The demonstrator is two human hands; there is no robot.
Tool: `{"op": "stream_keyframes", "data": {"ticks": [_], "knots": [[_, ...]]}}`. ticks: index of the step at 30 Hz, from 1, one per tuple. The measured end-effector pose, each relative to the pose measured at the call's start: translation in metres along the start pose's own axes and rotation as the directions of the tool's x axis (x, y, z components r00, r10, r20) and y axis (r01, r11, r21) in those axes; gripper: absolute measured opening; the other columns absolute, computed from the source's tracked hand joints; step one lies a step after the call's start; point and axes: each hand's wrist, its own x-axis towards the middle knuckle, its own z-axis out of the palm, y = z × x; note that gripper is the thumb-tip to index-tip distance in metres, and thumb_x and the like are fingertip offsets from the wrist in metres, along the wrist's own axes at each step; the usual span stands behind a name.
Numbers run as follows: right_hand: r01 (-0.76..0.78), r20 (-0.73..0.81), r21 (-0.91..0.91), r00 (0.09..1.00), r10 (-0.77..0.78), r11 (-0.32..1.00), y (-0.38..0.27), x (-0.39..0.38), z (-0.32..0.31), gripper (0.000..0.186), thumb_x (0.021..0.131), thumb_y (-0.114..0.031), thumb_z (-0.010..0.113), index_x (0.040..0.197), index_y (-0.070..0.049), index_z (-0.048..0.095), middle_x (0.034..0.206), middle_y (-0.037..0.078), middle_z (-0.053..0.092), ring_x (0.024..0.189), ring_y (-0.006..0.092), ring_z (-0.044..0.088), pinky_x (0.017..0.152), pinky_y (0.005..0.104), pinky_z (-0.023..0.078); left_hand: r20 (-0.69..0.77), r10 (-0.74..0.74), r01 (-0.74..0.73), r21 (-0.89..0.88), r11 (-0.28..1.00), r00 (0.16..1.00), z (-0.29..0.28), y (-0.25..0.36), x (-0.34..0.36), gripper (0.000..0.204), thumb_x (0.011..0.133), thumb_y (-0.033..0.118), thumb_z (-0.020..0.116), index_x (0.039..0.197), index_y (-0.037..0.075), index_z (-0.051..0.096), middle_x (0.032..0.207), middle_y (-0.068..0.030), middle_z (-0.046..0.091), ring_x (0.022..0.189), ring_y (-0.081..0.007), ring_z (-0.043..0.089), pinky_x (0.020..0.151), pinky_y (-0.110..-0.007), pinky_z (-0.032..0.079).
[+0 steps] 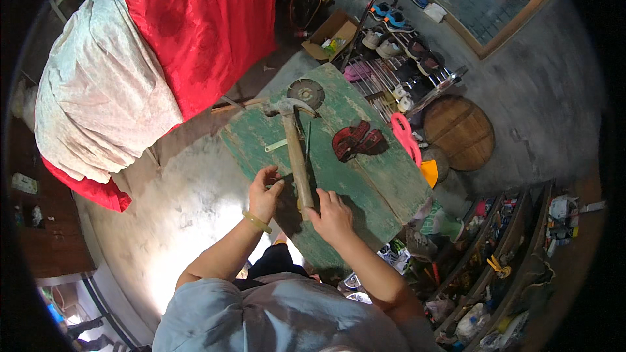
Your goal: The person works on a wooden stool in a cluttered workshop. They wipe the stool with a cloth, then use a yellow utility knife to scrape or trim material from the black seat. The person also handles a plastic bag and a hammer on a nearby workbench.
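A claw hammer with a worn wooden handle extends over the green tabletop, its metal head at the far end. My right hand is closed at the near end of its handle. Left of the handle, my left hand holds nothing, with thumb and fingers apart; a pale bangle circles that wrist. Beyond the hammer head sits a dark round cutting disc. A small pale flat strip and a thin dark rod lie beside the handle. To the right is a red-and-black cloth bundle.
Red cloth and a pale sheet drape something at the left. Behind the table stand a shoe rack and an open cardboard box. A round wooden board and cluttered shelves are at the right.
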Motion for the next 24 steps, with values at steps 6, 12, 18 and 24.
{"op": "stream_keyframes", "data": {"ticks": [6, 12, 18, 24], "knots": [[-0.153, 0.138, -0.119, 0.976, 0.169, 0.981, -0.018, 0.034, 0.028, 0.063, 0.077, -0.036, 0.069, 0.123, -0.001, 0.042, 0.098, 0.019, 0.056, 0.086, 0.0363, 0.06, 0.068, 0.045, 0.05, -0.007, -0.094, 0.094, -0.035, 0.995, 0.996, -0.019, -0.011, 0.025, 0.035, 0.081, 0.0, 0.061, 0.116, 0.0, 0.053, 0.099, -0.0069, 0.06, 0.089, -0.0145, 0.057, 0.08, -0.027, 0.048], [-0.278, 0.183, -0.122, 0.937, 0.297, 0.953, -0.022, 0.049, 0.036, 0.071, 0.073, -0.029, 0.07, 0.129, 0.0, 0.036, 0.106, 0.024, 0.059, 0.089, 0.0401, 0.062, 0.072, 0.0479, 0.05, 0.022, -0.033, 0.032, 0.061, 0.998, 0.999, -0.029, -0.022, 0.048, 0.033, 0.084, -0.001, 0.059, 0.116, 0.0, 0.052, 0.105, -0.0091, 0.061, 0.101, -0.0173, 0.057, 0.088, -0.029, 0.045], [-0.477, 0.331, -0.059, 0.819, 0.468, 0.877, -0.034, 0.073, 0.014, 0.072, 0.067, -0.021, 0.068, 0.13, -0.003, 0.037, 0.097, 0.024, 0.063, 0.087, 0.0399, 0.063, 0.076, 0.0482, 0.048, 0.085, 0.155, -0.177, 0.459, 0.871, 0.984, -0.03, -0.002, 0.062, 0.039, 0.076, 0.006, 0.066, 0.112, 0.001, 0.055, 0.104, -0.0148, 0.058, 0.096, -0.0318, 0.058, 0.084, -0.036, 0.047], [-0.362, 0.16, 0.174, 0.928, 0.336, 0.916, -0.003, 0.065, 0.017, 0.066, 0.066, -0.019, 0.068, 0.125, -0.003, 0.043, 0.091, 0.022, 0.064, 0.08, 0.0403, 0.063, 0.072, 0.0481, 0.049, 0.26, 0.364, -0.432, 0.713, 0.553, 0.894, -0.024, 0.019, 0.082, 0.042, 0.068, 0.008, 0.07, 0.108, 0.005, 0.058, 0.106, -0.0132, 0.055, 0.1, -0.0334, 0.052, 0.084, -0.04, 0.046]]}}
